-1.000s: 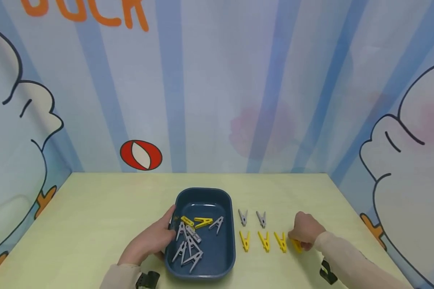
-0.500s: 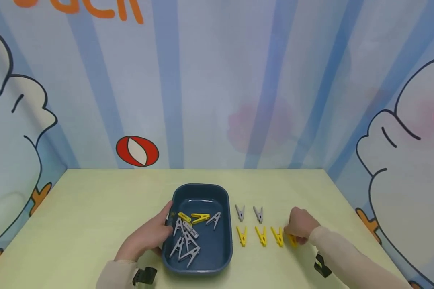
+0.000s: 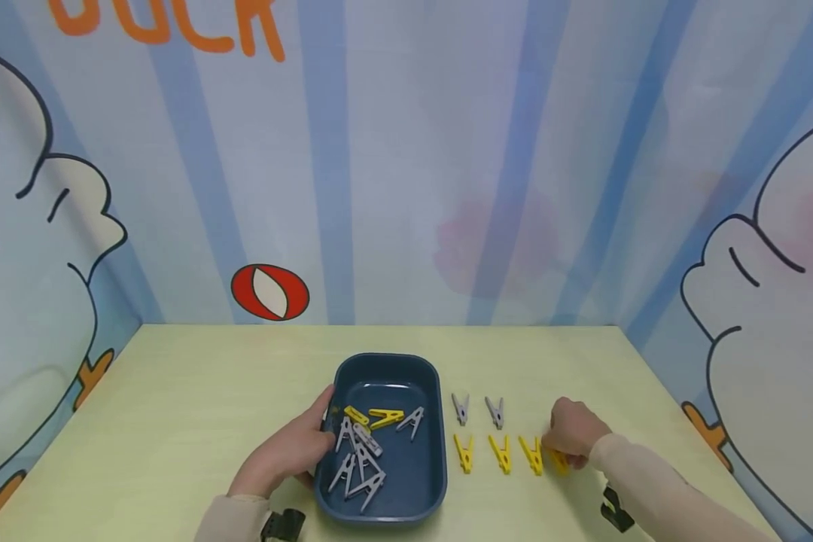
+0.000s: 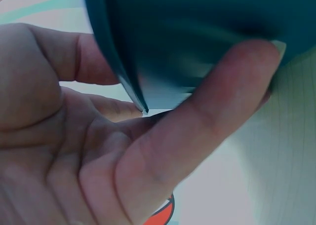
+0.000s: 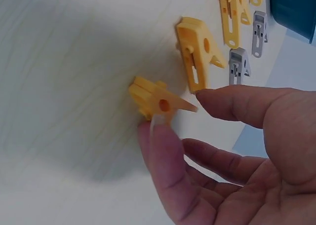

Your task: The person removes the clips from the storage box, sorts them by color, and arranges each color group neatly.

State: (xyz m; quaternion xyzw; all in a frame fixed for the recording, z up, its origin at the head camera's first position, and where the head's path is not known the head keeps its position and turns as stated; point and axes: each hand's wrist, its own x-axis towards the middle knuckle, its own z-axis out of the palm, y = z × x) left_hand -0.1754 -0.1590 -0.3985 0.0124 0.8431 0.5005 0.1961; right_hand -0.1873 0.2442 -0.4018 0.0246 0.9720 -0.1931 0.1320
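My left hand [image 3: 291, 448] grips the left side of a dark blue tray [image 3: 416, 508], thumb at its wall and fingers beneath, as the left wrist view shows. Several grey and yellow clothespins [image 3: 385, 416] lie jumbled inside it. On the table to the right, my right hand [image 3: 577, 427] holds a yellow clothespin [image 5: 160, 101] at the row's right end. A fingertip [image 5: 160, 126] presses one side of it, while the thumb [image 5: 217, 104] is by its leg tip. Beside it lies another yellow clothespin [image 3: 531, 455].
Two more yellow clothespins, one [image 3: 500, 454] and another [image 3: 464, 453], continue the row leftward. Behind them lie two grey clothespins, a left one [image 3: 460, 409] and a right one [image 3: 494, 412]. The pale yellow table [image 3: 230, 376] meets a printed backdrop [image 3: 406, 188].
The head view shifts slightly. Both hands stay nearly where they were, the left at the tray and the right at the last yellow clothespin.
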